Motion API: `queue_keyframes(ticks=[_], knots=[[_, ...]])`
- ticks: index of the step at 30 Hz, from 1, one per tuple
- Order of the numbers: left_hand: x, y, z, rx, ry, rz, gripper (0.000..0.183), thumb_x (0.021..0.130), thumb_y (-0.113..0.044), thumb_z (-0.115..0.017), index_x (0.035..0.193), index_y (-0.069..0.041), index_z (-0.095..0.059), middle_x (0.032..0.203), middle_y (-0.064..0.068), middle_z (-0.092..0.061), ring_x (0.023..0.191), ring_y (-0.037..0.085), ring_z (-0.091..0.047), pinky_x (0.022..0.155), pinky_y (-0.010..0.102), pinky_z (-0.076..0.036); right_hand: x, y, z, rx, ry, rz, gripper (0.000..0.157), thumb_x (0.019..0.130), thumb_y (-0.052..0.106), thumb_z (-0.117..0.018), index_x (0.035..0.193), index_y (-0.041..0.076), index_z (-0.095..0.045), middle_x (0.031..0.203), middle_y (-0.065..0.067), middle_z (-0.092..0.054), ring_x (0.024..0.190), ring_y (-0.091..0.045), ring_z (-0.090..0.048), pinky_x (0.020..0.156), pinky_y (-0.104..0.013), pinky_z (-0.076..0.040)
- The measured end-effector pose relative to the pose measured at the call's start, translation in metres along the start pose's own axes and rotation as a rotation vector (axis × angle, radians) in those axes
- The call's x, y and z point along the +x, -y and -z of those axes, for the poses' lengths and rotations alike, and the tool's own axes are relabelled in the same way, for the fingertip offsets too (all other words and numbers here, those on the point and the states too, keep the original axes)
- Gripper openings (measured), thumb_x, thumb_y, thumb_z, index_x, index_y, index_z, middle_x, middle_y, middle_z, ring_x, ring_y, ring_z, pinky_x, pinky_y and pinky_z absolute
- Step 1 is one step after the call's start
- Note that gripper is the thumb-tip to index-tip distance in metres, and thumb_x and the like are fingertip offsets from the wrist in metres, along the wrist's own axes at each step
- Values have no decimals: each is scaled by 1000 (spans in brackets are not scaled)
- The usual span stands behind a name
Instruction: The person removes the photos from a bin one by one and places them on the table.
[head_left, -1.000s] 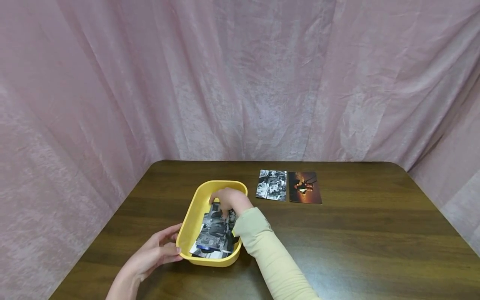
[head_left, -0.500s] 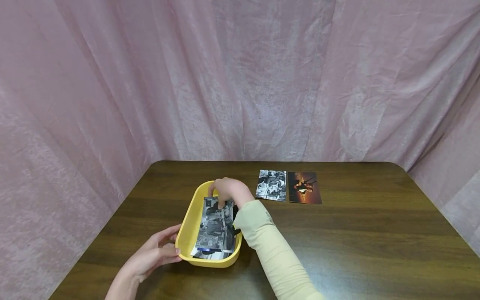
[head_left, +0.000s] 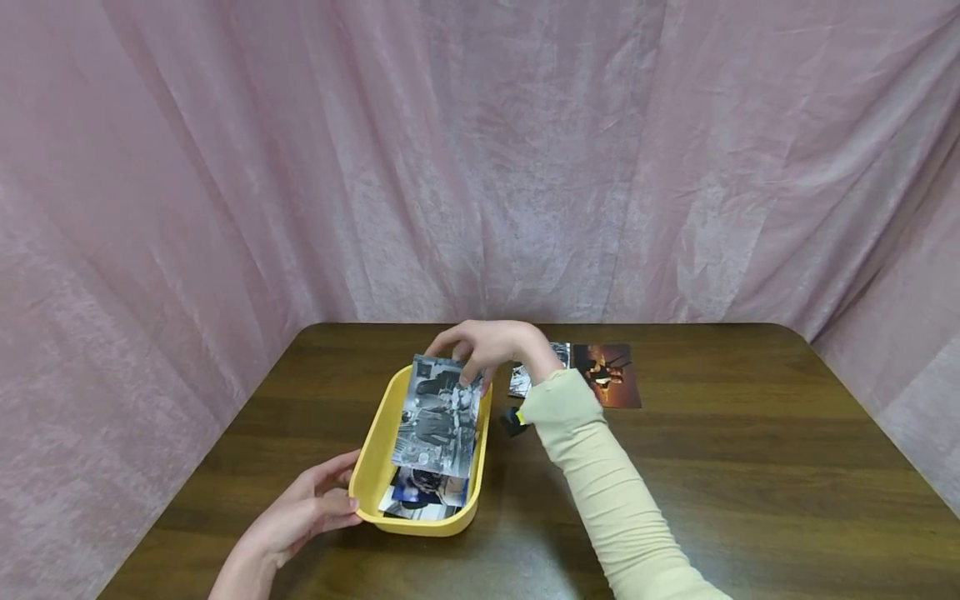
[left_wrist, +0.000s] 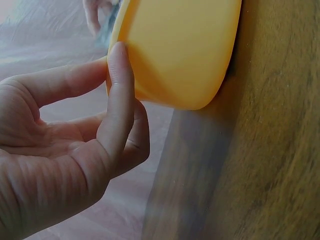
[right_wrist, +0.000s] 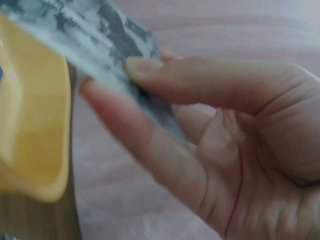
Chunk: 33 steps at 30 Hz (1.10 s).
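My left hand (head_left: 303, 508) pinches the near left rim of a yellow plastic tub (head_left: 375, 454), thumb outside and fingers at the edge, as the left wrist view shows close up. Between the thumb and fingers of my right hand (head_left: 491, 346) is a black-and-white photo print (head_left: 438, 417), raised over the tub and tilted. In the right wrist view the thumb (right_wrist: 145, 67) lies on the printed face of the photo and the fingers are behind it. More photos (head_left: 427, 492), one with blue in it, lie in the tub's near end, partly hidden by the raised print.
On the wooden table (head_left: 750, 467), right of the tub, a dark orange photo (head_left: 609, 375) lies flat. Beside it a black-and-white photo (head_left: 519, 381) is partly covered by my right wrist. A pink curtain (head_left: 525, 167) hangs behind the table's far edge.
My right hand has come up out of the tub and moved back and to the right, lifting the black-and-white photo off the others. The left hand has stayed at the rim.
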<state>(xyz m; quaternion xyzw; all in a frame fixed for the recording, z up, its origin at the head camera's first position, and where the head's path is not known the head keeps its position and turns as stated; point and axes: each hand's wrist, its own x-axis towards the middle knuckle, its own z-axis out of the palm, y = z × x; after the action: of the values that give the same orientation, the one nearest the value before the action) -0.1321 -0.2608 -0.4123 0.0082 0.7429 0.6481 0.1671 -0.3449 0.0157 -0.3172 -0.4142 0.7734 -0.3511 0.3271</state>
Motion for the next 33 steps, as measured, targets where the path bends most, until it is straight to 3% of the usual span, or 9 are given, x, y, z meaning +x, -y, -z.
queue_keyframes(ticks=[6,13,16,23,29,33], knots=[[-2,0,1,4,12,-11,82,89,-1,-58,153,11,-9,113,6,-43,94,11,-65,86,30,-58,-40,-12,32,25,-82,5,47,89,-1,-66,134,14,-60,97,-10,-69,84,-20,-68,73,-48,-61],[-2,1,2,1,7,2,82,90,-2,-58,154,9,-9,113,6,-43,95,12,-65,87,30,-58,-88,-32,64,-6,-225,-58,38,89,5,-70,127,11,-65,78,-5,-60,64,-18,-64,66,-40,-61],[-2,1,2,1,4,5,82,89,-3,-58,154,9,-9,112,6,-43,94,12,-65,86,30,-58,-108,-45,75,6,-262,-77,41,90,6,-69,130,8,-62,81,-8,-60,65,-19,-66,67,-39,-62],[-3,1,2,-2,13,-3,82,90,-3,-58,154,10,-9,112,5,-42,94,11,-65,86,30,-59,-150,-79,98,36,-305,-137,48,91,2,-65,137,3,-56,113,-19,-60,83,-22,-70,77,-39,-62],[-5,1,2,-7,15,-9,83,89,-2,-58,154,11,-8,111,5,-43,94,11,-65,86,29,-59,-176,-112,110,37,-349,-205,48,91,6,-66,138,-1,-54,105,-18,-67,81,-25,-71,76,-40,-62],[-7,2,2,-11,20,-10,83,89,-2,-58,154,11,-8,111,5,-43,94,11,-65,86,30,-59,-192,-136,116,52,-422,-226,48,92,5,-65,137,-5,-52,100,-15,-70,77,-23,-70,74,-39,-62]])
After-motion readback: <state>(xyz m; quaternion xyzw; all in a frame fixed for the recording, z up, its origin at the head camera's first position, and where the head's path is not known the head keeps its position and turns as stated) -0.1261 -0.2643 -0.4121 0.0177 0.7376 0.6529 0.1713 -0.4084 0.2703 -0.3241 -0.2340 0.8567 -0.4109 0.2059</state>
